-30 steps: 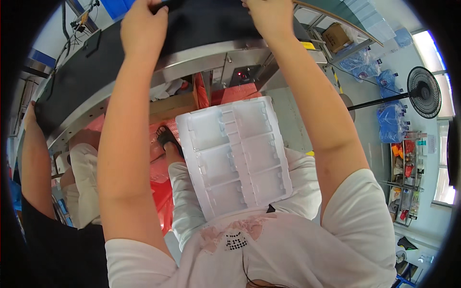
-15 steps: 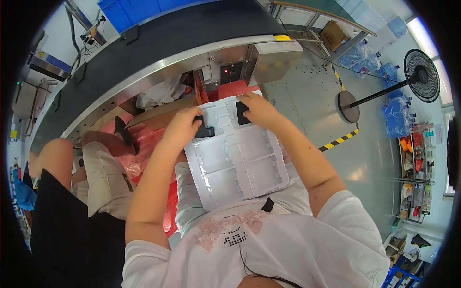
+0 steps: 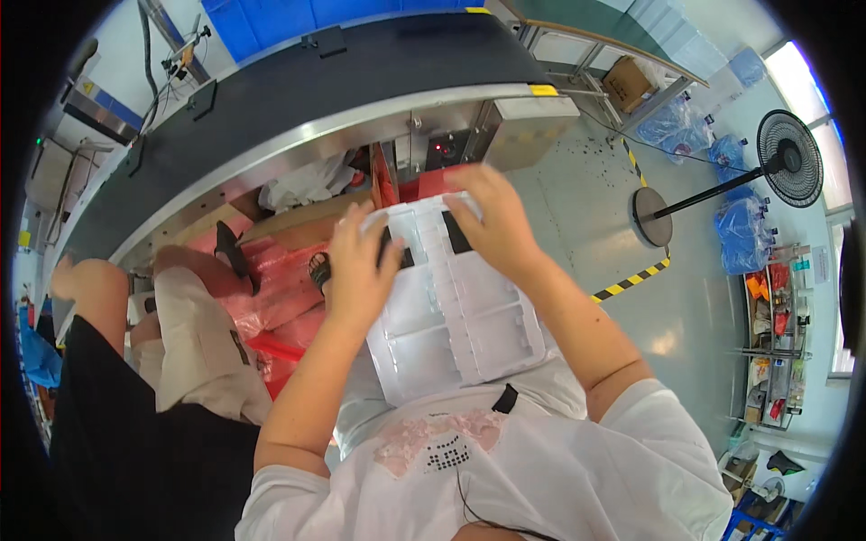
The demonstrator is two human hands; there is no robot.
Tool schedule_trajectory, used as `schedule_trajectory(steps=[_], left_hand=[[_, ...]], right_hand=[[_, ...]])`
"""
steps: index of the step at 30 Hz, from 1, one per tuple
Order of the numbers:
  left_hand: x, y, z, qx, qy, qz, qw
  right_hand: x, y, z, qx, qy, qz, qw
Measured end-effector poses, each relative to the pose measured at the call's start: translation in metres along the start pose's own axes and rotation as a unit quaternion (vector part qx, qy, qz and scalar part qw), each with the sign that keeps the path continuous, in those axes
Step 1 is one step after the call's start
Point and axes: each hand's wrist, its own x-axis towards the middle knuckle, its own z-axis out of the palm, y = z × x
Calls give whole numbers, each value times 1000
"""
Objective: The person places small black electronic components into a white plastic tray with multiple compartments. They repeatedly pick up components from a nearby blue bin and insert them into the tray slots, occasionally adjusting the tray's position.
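Observation:
A white plastic tray point(image 3: 410, 316) divided into compartments rests on my lap. Flat black pieces lie in its two far compartments: one black piece point(image 3: 406, 259) at left, partly under my hand, and another black piece point(image 3: 456, 238) at right. My left hand point(image 3: 359, 269) is over the tray's far left corner, its fingers apart, with the thumb by the left piece. Over the far right edge is my right hand point(image 3: 494, 225), fingers spread and thumb close to the right piece. Whether either hand touches its piece is hard to tell.
Beyond the tray runs a black conveyor belt point(image 3: 361, 86) with a metal edge and a blue bin point(image 3: 271, 27) behind it. Another person's leg point(image 3: 194, 325) is close on my left. Red plastic sheeting point(image 3: 280, 288) lies below. A black fan point(image 3: 789, 158) stands at right.
My left hand has shifted right and nearer, and its fingers have spread. My right hand's fingers have lifted and opened away from the right black piece. The tray sits slightly lower in view.

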Motion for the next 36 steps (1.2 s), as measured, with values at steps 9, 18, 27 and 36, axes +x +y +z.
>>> schedule_trajectory(steps=[9, 18, 27, 36], left_hand=[[221, -86, -111, 331, 334, -21, 882], [234, -104, -47, 414, 134, -249, 865], [268, -65, -29, 368, 84, -204, 903], [195, 15, -43, -125, 107, -16, 986]], right_hand=[[219, 14, 53, -204, 88, 118, 968], [228, 62, 83, -369, 111, 210, 899], [96, -13, -24, 67, 137, 76, 985], [-87, 56, -29, 64, -320, 226, 918]])
